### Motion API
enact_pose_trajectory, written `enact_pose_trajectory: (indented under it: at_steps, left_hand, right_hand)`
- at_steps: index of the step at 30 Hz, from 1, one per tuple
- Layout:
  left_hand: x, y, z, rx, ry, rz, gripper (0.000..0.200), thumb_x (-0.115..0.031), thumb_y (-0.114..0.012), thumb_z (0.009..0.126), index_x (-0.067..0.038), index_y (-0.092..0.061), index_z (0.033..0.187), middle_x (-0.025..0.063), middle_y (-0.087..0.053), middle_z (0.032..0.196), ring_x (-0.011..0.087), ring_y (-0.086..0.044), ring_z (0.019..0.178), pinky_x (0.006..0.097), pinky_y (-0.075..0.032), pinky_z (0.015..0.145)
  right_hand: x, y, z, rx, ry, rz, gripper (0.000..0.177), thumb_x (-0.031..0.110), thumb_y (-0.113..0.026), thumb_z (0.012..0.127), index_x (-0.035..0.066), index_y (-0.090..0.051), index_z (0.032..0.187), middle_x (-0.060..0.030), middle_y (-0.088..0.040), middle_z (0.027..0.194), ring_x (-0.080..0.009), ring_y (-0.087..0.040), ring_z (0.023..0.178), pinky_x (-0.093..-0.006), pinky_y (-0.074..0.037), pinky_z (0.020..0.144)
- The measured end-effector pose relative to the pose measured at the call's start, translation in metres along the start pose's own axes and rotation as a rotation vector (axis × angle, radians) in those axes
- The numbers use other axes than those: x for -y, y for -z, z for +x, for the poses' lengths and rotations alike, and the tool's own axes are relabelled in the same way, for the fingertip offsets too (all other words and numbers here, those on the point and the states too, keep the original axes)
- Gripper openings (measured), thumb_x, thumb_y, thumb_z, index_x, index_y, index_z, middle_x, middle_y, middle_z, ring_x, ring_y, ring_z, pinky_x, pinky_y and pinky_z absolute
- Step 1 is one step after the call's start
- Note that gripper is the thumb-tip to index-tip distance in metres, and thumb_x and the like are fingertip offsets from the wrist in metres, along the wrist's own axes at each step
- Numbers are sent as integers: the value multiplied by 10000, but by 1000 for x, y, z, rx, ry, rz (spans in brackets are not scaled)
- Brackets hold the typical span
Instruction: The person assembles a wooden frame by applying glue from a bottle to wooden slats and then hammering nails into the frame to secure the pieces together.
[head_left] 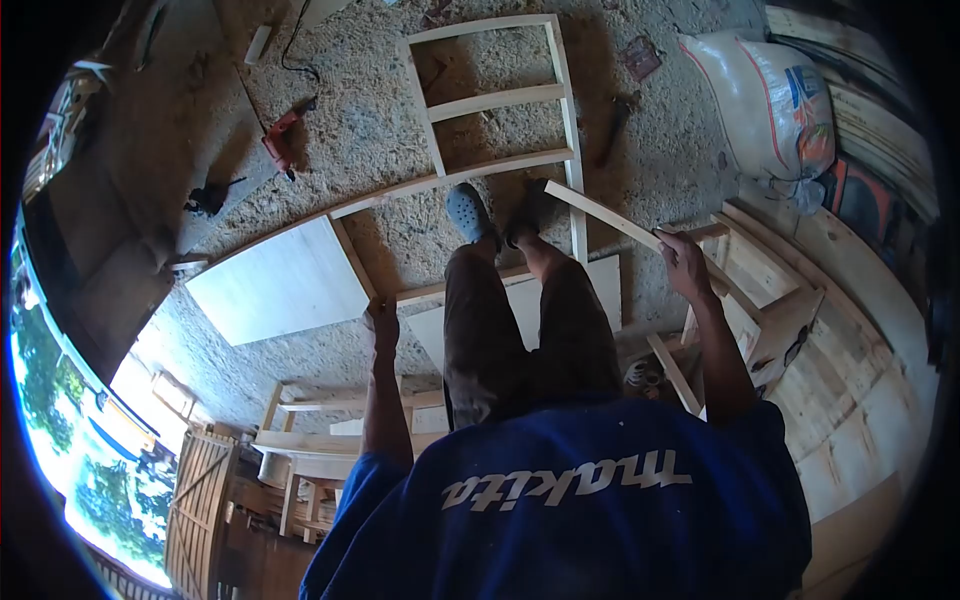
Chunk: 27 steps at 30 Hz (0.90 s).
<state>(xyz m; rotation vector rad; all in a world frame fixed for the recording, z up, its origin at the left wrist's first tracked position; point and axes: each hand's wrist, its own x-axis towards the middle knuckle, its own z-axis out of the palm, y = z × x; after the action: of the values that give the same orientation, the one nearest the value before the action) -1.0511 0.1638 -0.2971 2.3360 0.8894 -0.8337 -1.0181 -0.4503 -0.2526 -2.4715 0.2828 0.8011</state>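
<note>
My right hand [683, 266] is closed around a long, narrow wooden strip [604, 216], whose far end reaches over the wooden frame [573, 120] near my feet. My left hand [381, 318] is closed on the wooden frame, at the end of a crosspiece [350, 258] beside a pale flat panel [280, 285]. The frame lies on the floor, with open bays between its crosspieces at the far end. My legs stand inside the frame, and a grey clog [467, 211] shows on one foot.
A red power drill [282, 140] with a cord lies on the floor at the far left. To the far right sits a stuffed white sack [755, 100]. Stacked wooden pieces [800, 340] stand at my right, and a wooden bench [320, 440] is behind my left arm. Shavings cover the floor.
</note>
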Motion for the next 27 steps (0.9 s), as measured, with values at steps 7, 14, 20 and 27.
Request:
enact_pose_trajectory:
  at_steps: [7,14,20,27]
  left_hand:
    - [-21,11,27,-3,-110,-84,309,-284,-643,981,-2,-722,1079,200,-728,931,324,-691,868,434,-520,774]
    - [66,1,61,-7,126,-236,330,-305,-666,990,16,-716,1051,113,-651,818,190,-565,692,359,-453,641]
    - [87,-8,23,-22,258,-283,427,-397,-680,979,16,-685,1088,159,-677,963,267,-612,897,414,-494,855]
    - [78,-59,9,19,249,-388,419,-371,-655,995,20,-684,1143,176,-706,1049,283,-644,986,406,-489,924]
  right_hand:
    - [46,13,44,-22,58,-57,317,119,-588,1003,76,-686,1301,-214,-663,1002,-397,-653,949,-459,-521,841]
    - [54,1,31,37,30,-88,295,118,-581,1007,72,-693,1276,-218,-667,1023,-397,-650,970,-462,-518,863]
    - [60,13,19,64,74,-122,302,102,-590,998,74,-694,1280,-219,-666,1012,-398,-648,964,-459,-519,861]
    - [48,3,70,93,175,-149,306,121,-596,996,76,-694,1283,-227,-665,1041,-407,-644,979,-467,-520,872]
